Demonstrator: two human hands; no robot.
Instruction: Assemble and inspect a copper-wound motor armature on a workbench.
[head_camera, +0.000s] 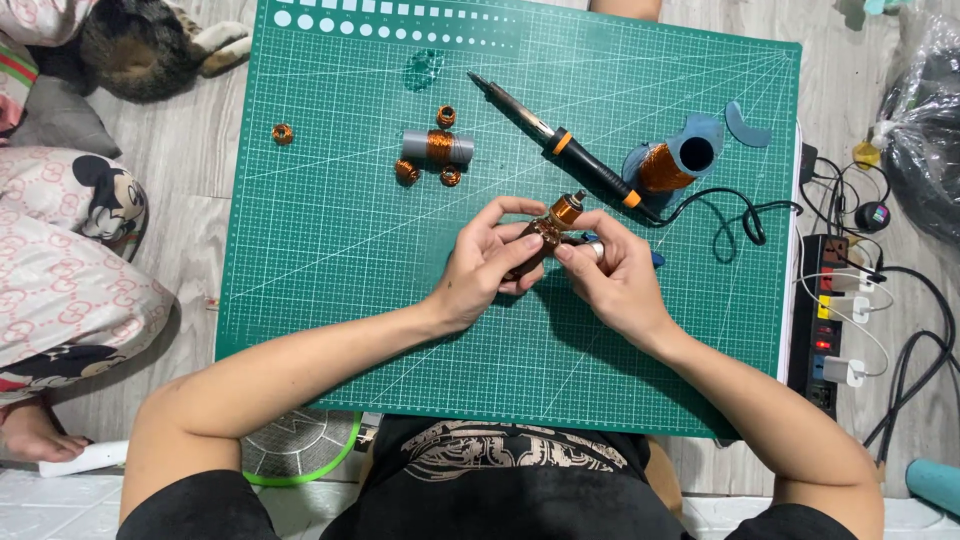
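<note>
A small loose copper-wire coil lies left on the green gridded cutting mat. The left hand and right hand meet mid-mat, both grips closed around a brown cylinder wound with copper wire — pinched between the fingertips of both. Behind lies a black soldering iron with orange collars; a black power strip sits far right.

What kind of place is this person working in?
Probably a home floor used as a hobby electronics spot: a green cutting mat lies on floorboards, with a soldering iron, a power strip and a cat nearby.
</note>
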